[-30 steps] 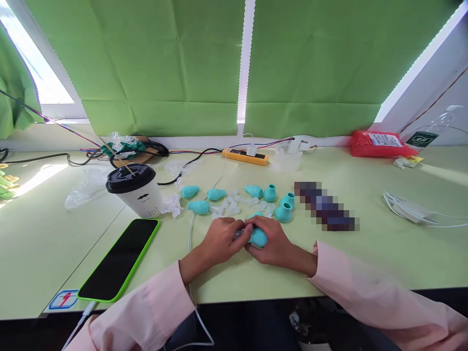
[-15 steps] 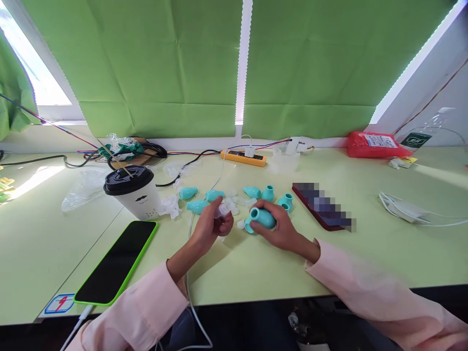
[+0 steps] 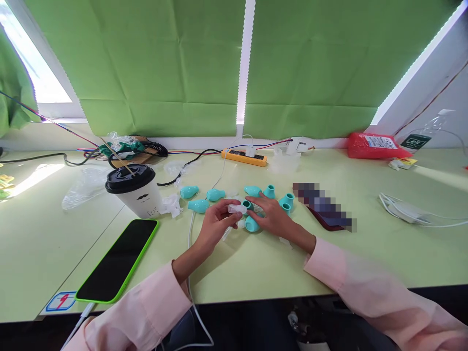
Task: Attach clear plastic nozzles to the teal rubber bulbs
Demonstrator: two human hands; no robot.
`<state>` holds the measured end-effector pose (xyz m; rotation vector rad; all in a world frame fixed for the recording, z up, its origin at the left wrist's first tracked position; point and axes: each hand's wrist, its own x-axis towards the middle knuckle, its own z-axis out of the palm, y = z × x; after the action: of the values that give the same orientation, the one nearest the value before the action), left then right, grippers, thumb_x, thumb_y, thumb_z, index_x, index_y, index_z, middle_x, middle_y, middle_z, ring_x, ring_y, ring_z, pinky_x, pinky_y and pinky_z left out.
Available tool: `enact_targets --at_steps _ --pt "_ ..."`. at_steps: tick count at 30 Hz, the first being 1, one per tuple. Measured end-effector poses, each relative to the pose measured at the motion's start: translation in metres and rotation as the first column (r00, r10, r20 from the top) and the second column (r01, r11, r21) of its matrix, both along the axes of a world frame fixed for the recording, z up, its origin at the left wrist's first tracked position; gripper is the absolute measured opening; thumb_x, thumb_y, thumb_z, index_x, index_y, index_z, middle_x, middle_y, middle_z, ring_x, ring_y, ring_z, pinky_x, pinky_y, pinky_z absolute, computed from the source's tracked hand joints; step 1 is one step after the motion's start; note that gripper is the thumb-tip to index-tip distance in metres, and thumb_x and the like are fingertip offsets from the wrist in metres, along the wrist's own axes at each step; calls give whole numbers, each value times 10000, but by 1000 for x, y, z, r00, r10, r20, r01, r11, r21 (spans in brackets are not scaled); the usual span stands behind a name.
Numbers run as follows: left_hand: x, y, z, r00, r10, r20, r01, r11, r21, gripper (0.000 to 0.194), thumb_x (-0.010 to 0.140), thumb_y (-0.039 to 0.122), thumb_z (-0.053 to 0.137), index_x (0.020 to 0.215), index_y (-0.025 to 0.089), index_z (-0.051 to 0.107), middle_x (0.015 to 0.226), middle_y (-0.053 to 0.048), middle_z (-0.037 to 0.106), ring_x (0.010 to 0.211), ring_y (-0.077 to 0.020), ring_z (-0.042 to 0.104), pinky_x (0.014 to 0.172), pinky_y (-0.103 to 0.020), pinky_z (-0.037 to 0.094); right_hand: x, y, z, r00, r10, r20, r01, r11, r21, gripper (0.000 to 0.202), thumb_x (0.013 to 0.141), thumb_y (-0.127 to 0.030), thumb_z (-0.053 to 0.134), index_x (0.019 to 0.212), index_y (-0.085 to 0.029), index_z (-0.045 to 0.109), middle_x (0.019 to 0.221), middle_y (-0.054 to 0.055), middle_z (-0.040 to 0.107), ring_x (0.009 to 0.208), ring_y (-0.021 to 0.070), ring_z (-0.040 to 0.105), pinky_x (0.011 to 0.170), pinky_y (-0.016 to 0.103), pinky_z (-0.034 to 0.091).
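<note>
A small translucent plastic piece (image 3: 236, 208) is pinched between the thumb and fingers of the left hand (image 3: 214, 224), above the middle of a pale green bench (image 3: 237, 278). Directly beside it, the right hand (image 3: 272, 217) curls its thumb and fingers around a teal bulb-shaped piece (image 3: 247, 205), its open mouth toward the left hand; whether the two pieces touch cannot be told. Just below the fingers, another teal piece (image 3: 252, 224) rests on the bench, and more teal bulbs (image 3: 198, 206) lie or stand beyond both hands.

To the left, a white paper cup (image 3: 142, 197) with a black lid and a thin stick stands beside crumpled tissue (image 3: 171, 205), behind a phone (image 3: 119, 261) in a lime-green case. A label (image 3: 61, 301) with a blue border and red mark sits at the bench's near edge. To the right are a dark red-edged object (image 3: 323, 209), largely obscured by pixelation, and a bundled white cable (image 3: 405, 210).

Along the back, a yellow power strip (image 3: 243, 157) lies near the wall, with a red package (image 3: 376, 146) and a clear bottle (image 3: 420, 139) in the right corner. Green blinds (image 3: 157, 63) cover most of the windows; daylight enters at the left and falls in a bright patch across the bench.
</note>
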<state>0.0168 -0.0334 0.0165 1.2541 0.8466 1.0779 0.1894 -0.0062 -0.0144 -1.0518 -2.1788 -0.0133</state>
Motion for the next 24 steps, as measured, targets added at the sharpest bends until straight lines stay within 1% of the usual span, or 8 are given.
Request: enact_targets --at_steps 3,6,11,14,16,19,21,24 --pt "1 -1 0 999 20 -31 -21 999 -28 279 624 223 594 886 133 554 677 -23 555 649 -122 512 593 -261 451 0 -4 6 999 24 -23 -23 998 59 342 759 -215 472 1099 -178 455 1058 85 569 988 213 514 904 444 348" --pt "2 -3 0 1000 -27 2 27 1000 3 253 663 230 555 897 139 524 698 -30 565 694 -144 537 642 -300 462 -2 -14 16 981 98 -169 -76 988 132 321 736 -204 506 1056 -190 491 981 70 594 927 188 532 826 374 425" --pt "2 -7 -2 986 -168 8 165 972 168 208 729 217 502 919 191 423 754 -8 564 687 -121 538 633 -284 460 -6 -27 26 929 172 -329 -183 983 -4 279 676 -241 595 948 -190 566 706 25 601 611 131 548 591 290 482" --pt "1 -8 -4 986 -49 -161 98 945 311 180 763 229 464 941 199 452 821 -26 567 736 -128 536 645 -279 460 -8 -29 26 910 153 -385 -190 980 -59 193 673 -241 602 857 -185 604 654 20 597 528 110 522 502 260 469" --pt "0 -8 -5 942 164 -292 17 848 530 199 759 226 479 954 198 507 899 -50 569 800 -147 523 691 -300 450 -8 -30 25 899 120 -421 -164 984 -70 190 649 -244 625 825 -175 615 644 25 599 505 107 512 470 254 464" --pt "-2 -5 -8 834 454 -314 16 550 835 224 736 179 516 954 206 557 940 -68 579 843 -170 492 710 -324 434 -8 -31 25 882 90 -462 -146 986 -87 192 620 -253 650 786 -160 625 620 27 601 484 106 508 449 254 467" --pt "-3 -3 -10 772 574 -272 47 376 926 208 729 149 523 924 201 575 922 -75 593 823 -177 476 668 -326 437 -9 -32 24 880 74 -470 -137 985 -102 193 613 -268 654 766 -154 627 599 24 600 474 107 509 445 255 471" --pt "-4 -1 -11 711 667 -225 101 220 970 175 713 115 537 867 183 588 888 -82 605 807 -187 458 621 -326 436 -11 -33 22 885 40 -464 -106 988 -116 183 621 -288 645 742 -153 626 588 23 602 470 110 514 437 254 468"
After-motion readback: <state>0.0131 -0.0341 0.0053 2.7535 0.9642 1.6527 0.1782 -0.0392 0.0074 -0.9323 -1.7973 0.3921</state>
